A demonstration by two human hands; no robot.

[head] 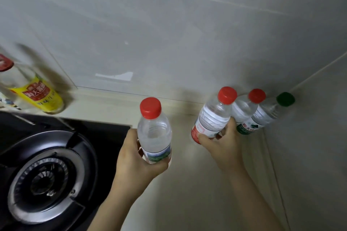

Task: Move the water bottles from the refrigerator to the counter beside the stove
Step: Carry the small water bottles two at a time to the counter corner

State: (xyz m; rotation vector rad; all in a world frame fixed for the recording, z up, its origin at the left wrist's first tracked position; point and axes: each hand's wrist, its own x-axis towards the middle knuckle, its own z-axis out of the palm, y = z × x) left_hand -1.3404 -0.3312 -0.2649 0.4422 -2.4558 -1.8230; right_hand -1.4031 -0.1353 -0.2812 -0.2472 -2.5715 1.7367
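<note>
Counter [187, 202] by stove [47, 174]: left hand [135, 163] curled round upright left bottle [154, 133], right hand [223, 148] round cap-up right bottle [214, 116].

left to right: first bottle [154, 133] clear, red cap, white label with green landscape print. second bottle [212, 118] clear, red cap, red-and-white label. third bottle [244, 108] clear, red cap. fourth bottle [268, 114] clear, dark green cap. condiment bottle [37, 92]: yellow label, red panel, red cap. stove [105, 131] black, grey steel burner ring. bench [187, 184] cream. wall [169, 33] pale grey tile.
</note>
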